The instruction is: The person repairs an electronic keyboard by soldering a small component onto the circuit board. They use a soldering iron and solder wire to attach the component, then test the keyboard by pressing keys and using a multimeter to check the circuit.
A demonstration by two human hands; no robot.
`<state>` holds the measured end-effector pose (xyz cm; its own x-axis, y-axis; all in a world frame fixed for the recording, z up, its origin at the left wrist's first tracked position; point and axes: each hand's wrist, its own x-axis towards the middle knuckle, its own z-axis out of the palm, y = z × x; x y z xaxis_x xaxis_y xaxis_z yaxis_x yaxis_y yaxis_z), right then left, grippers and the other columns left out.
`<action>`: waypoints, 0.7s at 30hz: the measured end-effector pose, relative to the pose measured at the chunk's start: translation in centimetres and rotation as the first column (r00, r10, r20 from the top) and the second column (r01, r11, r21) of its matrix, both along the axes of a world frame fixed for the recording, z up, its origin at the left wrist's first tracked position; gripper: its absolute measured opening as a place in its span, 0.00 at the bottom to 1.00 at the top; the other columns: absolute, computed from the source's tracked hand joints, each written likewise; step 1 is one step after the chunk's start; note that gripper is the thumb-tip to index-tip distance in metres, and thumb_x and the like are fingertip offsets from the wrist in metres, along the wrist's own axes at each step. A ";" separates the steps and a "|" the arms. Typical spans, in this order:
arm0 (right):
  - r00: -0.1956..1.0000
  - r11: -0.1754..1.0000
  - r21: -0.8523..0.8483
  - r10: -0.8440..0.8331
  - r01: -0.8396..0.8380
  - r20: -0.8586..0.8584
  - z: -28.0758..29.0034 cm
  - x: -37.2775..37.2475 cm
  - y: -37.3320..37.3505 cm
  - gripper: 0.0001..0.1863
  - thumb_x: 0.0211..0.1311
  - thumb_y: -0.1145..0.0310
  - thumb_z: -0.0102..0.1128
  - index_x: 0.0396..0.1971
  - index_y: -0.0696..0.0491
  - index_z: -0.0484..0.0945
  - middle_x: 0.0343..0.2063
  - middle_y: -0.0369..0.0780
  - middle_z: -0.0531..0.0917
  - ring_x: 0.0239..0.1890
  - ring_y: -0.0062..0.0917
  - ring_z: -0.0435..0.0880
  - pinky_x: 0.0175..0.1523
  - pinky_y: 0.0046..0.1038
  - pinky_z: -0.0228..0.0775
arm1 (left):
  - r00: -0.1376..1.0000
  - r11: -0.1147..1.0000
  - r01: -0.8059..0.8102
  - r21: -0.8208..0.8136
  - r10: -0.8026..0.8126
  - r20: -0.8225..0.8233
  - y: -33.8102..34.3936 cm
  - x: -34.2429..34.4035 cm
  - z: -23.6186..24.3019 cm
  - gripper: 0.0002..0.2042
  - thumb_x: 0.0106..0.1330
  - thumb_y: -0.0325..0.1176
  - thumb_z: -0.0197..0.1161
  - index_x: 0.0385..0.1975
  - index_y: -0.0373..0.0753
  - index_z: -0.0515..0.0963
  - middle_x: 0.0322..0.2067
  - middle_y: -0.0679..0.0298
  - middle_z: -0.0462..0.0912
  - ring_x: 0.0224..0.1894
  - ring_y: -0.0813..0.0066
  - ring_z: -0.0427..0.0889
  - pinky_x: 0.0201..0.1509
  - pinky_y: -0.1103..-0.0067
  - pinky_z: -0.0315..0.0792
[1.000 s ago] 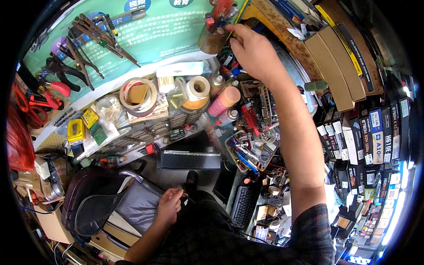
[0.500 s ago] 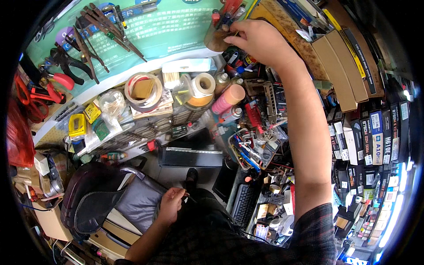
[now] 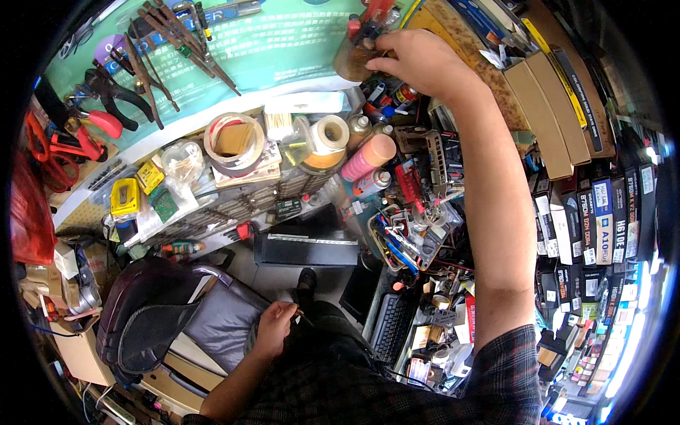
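Nearest, the left hand (image 3: 275, 329) is held in front of the dark trousers, beside the seat of the chair (image 3: 223, 326), its grip pinched at thumb and forefinger on a small thin object (image 3: 301, 314), dark and too small to make out further. Held only by the tips, that piece could slip if the pinch loosens, and against the dark cloth or the floor below it would be hard to find. Farther out, the right forearm passes over the cluttered right side, next to a tray of tools (image 3: 400, 248) and, beyond that, a pink can (image 3: 370, 157); dropping the elbow or sweeping it leftward could knock these, though its height above them cannot be judged. Farthest, the right hand (image 3: 373, 55) is at a brownish cup (image 3: 350, 65) at the right end of the green-covered worktop (image 3: 276, 64). Its thumb and forefinger are bent with a narrow gap between the tips; whether anything is caught there I cannot tell. The cup is crowded with red-handled tools (image 3: 375, 10), so a sideways tug might snag several or tip it over. It lies just left of this grip, the fingertips overlapping its right side in view, contact uncertain, with the red handles rising beyond the fingers.
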<state>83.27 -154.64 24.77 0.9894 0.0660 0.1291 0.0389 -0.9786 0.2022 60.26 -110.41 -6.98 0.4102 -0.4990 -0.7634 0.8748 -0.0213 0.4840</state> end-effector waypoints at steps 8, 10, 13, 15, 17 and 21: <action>0.999 0.975 0.221 -0.035 0.035 -0.005 0.6 -0.6 0.6 0.23 0.67 0.56 0.69 0.53 0.57 0.84 0.32 0.46 0.87 0.35 0.38 0.86 0.46 0.35 0.78 | 1.000 0.999 0.015 0.041 -0.015 0.005 0.9 -0.5 -1.4 0.06 0.74 0.35 0.67 0.41 0.41 0.79 0.28 0.75 0.79 0.18 0.92 0.60 0.18 0.87 0.50; 0.997 0.958 0.277 -0.060 0.068 -0.038 0.9 -0.7 0.8 0.22 0.69 0.56 0.69 0.53 0.58 0.83 0.32 0.45 0.86 0.35 0.35 0.85 0.46 0.34 0.78 | 0.999 0.998 0.031 0.051 -0.032 0.009 1.2 -0.6 -1.8 0.06 0.74 0.36 0.68 0.41 0.42 0.79 0.29 0.75 0.80 0.18 0.92 0.60 0.18 0.86 0.50; 0.998 0.932 0.359 -0.065 0.056 0.011 0.2 -1.3 0.6 0.20 0.71 0.57 0.67 0.52 0.58 0.83 0.34 0.44 0.87 0.37 0.32 0.85 0.47 0.32 0.77 | 0.999 0.999 0.042 0.029 -0.042 0.024 1.5 -0.7 -2.1 0.06 0.74 0.36 0.67 0.41 0.43 0.80 0.29 0.75 0.80 0.18 0.91 0.61 0.19 0.86 0.50; 0.995 0.923 0.384 -0.028 -0.010 0.093 -0.4 -1.7 0.4 0.19 0.73 0.58 0.65 0.52 0.58 0.83 0.36 0.43 0.87 0.39 0.30 0.86 0.49 0.31 0.77 | 0.999 0.998 0.046 0.048 -0.047 0.022 1.5 -0.6 -2.2 0.06 0.74 0.36 0.67 0.41 0.43 0.79 0.29 0.75 0.81 0.18 0.91 0.61 0.19 0.85 0.51; 0.982 0.921 0.374 0.037 -0.105 0.185 -0.6 -2.0 0.2 0.18 0.75 0.58 0.64 0.52 0.58 0.83 0.38 0.43 0.88 0.41 0.27 0.86 0.50 0.30 0.77 | 0.998 0.997 0.051 0.063 -0.052 0.022 1.5 -0.7 -2.3 0.06 0.74 0.36 0.67 0.41 0.43 0.79 0.29 0.75 0.81 0.18 0.91 0.61 0.19 0.85 0.51; 0.948 0.863 0.478 0.003 -0.162 0.318 -1.7 -1.9 -0.4 0.15 0.73 0.60 0.64 0.47 0.56 0.85 0.37 0.48 0.88 0.39 0.41 0.87 0.49 0.36 0.78 | 0.997 0.996 0.061 0.063 -0.063 0.040 1.6 -0.6 -2.7 0.06 0.74 0.36 0.67 0.42 0.42 0.79 0.29 0.75 0.81 0.18 0.91 0.61 0.19 0.85 0.51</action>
<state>81.34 -155.08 23.04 0.8922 -0.0057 0.4515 0.1405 -0.9468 -0.2895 59.63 -108.82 -9.68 0.4119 -0.4771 -0.7763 0.8501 -0.1056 0.5159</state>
